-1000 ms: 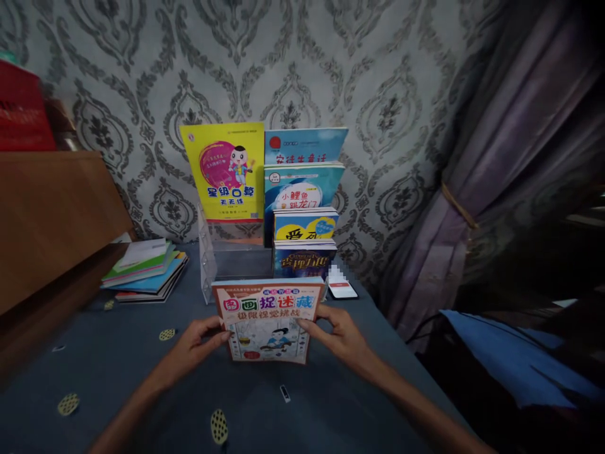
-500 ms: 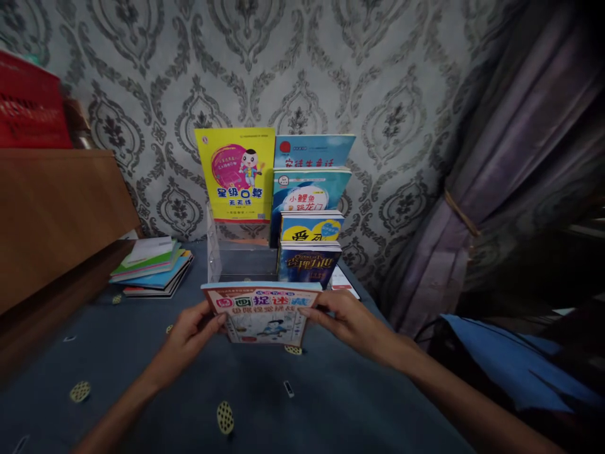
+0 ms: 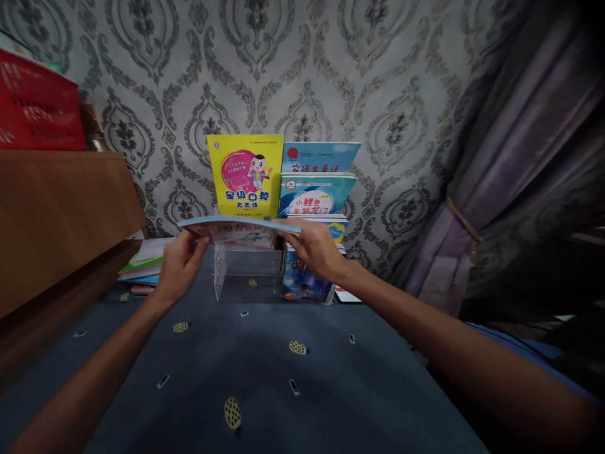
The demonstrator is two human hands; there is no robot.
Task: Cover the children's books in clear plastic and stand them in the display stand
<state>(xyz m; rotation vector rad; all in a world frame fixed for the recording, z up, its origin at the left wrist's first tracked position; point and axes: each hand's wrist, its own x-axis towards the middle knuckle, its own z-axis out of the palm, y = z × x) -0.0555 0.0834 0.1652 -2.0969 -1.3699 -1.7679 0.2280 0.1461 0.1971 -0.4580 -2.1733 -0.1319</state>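
Between my two hands a thin picture book (image 3: 241, 231) is tilted almost flat, its cover foreshortened and blurred. My left hand (image 3: 182, 261) grips its left edge, thumb below, and my right hand (image 3: 314, 246) is closed on its right edge. Just behind it stands a clear tiered book rack (image 3: 248, 280). In the rack's left column, a yellow workbook (image 3: 246, 173) stands upright at the back. The right column holds a light blue book (image 3: 326, 154), a teal book (image 3: 319, 195), a yellow-and-blue book (image 3: 337, 232) partly behind my right hand, and a dark blue book (image 3: 302, 284).
A stack of books (image 3: 142, 261) lies at the left, partly behind my left hand. Beyond it are a wooden cabinet (image 3: 66, 214) and a red box (image 3: 40, 104). A patterned dark cloth (image 3: 265, 378) covers the table. A tied curtain (image 3: 444, 246) hangs at the right.
Both hands have lifted the picture book up and forward toward the rack's left column. Its cover, which faced me before, has tipped nearly flat. The dark blue book's front now shows more.
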